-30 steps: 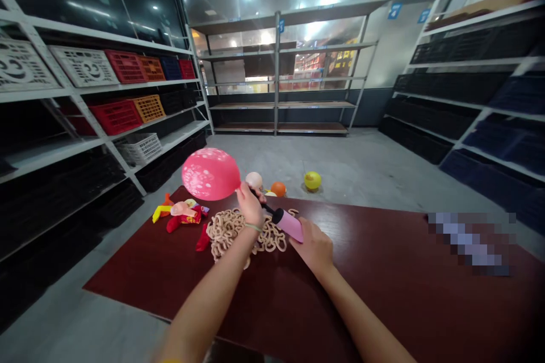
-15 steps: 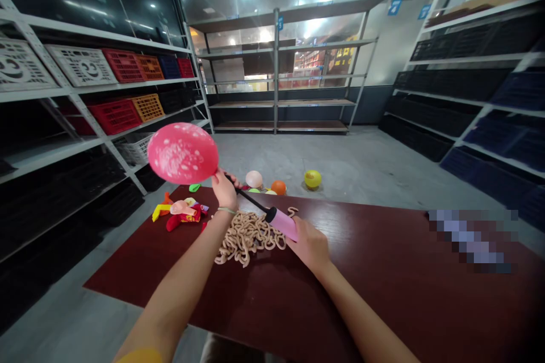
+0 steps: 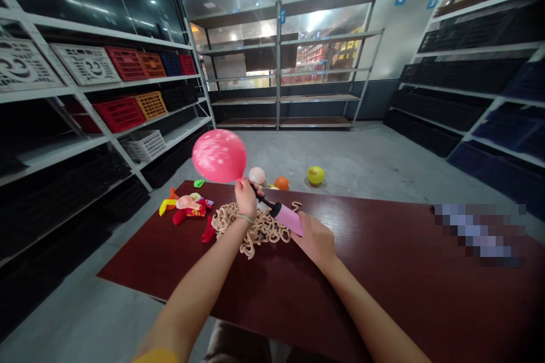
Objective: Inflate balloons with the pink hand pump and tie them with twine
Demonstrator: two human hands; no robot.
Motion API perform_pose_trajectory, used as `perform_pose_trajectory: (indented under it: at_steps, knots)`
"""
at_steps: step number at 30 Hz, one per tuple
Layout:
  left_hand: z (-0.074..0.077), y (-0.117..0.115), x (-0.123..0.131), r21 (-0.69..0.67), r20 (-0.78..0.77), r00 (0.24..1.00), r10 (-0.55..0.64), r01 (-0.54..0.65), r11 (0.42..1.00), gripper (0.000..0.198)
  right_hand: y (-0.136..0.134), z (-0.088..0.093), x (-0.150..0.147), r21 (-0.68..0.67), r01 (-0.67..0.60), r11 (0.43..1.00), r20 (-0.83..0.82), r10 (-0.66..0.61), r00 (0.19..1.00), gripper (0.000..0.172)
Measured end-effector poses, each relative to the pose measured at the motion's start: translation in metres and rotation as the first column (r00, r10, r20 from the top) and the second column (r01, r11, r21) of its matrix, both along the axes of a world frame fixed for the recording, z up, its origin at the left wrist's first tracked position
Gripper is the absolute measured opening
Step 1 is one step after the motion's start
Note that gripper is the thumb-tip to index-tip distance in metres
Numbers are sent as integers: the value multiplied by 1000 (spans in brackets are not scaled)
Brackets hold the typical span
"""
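My left hand [image 3: 246,197] is closed round the neck of an inflated pink balloon [image 3: 219,155] with white spots, holding it on the black nozzle end of a pink hand pump [image 3: 286,218]. My right hand [image 3: 315,240] grips the pump's pink barrel low over the dark red table [image 3: 383,272]. Under both hands lies a heap of beige loops [image 3: 251,227]. Left of the heap lie several limp balloons [image 3: 187,207] in red, yellow and pink.
Three small inflated balloons sit on the floor beyond the table: pale pink [image 3: 256,175], orange [image 3: 281,183] and yellow [image 3: 315,174]. Shelves with coloured crates [image 3: 119,113] line the left; dark shelving stands on the right. A blurred patch [image 3: 479,232] covers the table's right.
The pump's rod was drawn out with the balloon up to the left, then pushed back in. The balloon is now back to the right, close to the pump barrel.
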State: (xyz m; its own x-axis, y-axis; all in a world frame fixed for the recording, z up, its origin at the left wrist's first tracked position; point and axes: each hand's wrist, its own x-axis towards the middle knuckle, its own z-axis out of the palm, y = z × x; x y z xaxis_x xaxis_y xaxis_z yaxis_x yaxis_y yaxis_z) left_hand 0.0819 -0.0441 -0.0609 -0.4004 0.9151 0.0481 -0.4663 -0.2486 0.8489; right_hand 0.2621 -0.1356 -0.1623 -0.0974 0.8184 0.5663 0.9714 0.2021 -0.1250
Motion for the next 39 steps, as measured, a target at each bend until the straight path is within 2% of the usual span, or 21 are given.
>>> perform_pose_trajectory:
  at_steps: [3,6,8,10,13,16,19,24,27,29,32,34,36,39]
  knots:
    - [23,16,-37,26,1,998,71,-71,997,26,2,0,-2,11,-24,1000,-9,24,1000,38]
    - [30,23,-44,67,17,990,137,-138,988,27,4,-1,-2,36,-16,999,-17,16,1000,37]
    - [21,20,-28,69,31,984,173,-175,982,29,6,-1,0,47,29,998,-10,-29,1000,38]
    - [5,10,-1,50,33,984,175,-177,983,30,6,-1,3,52,80,995,10,-81,997,39]
    - [-21,-8,40,14,39,996,77,-78,997,30,4,0,6,63,100,993,33,-102,994,40]
    - [-34,-18,51,19,28,999,23,-23,1000,26,1,1,6,71,65,995,20,-67,998,40]
    - [-27,-14,24,34,10,1000,-13,13,999,24,-2,1,2,62,5,998,26,-6,1000,38]
    - [10,4,-51,54,17,996,88,-89,995,23,1,0,-4,65,-75,995,54,71,996,39]
    - [26,10,-68,66,59,987,148,-152,986,23,4,-1,-4,79,-67,995,39,64,997,39]
    - [25,9,-58,85,103,978,184,-193,977,22,6,-3,-2,84,-30,996,27,28,999,39]
    - [9,1,-18,85,135,970,201,-214,973,24,6,-4,3,82,30,996,19,-32,999,39]
    - [-4,-9,18,36,105,983,151,-155,987,28,5,-4,5,79,58,995,1,-59,998,40]
    - [-15,-18,48,24,43,998,53,-54,998,32,3,-3,8,79,81,994,-36,-78,996,40]
    - [-22,-23,65,48,-15,999,-29,30,998,31,1,-2,9,80,75,994,-69,-69,995,38]
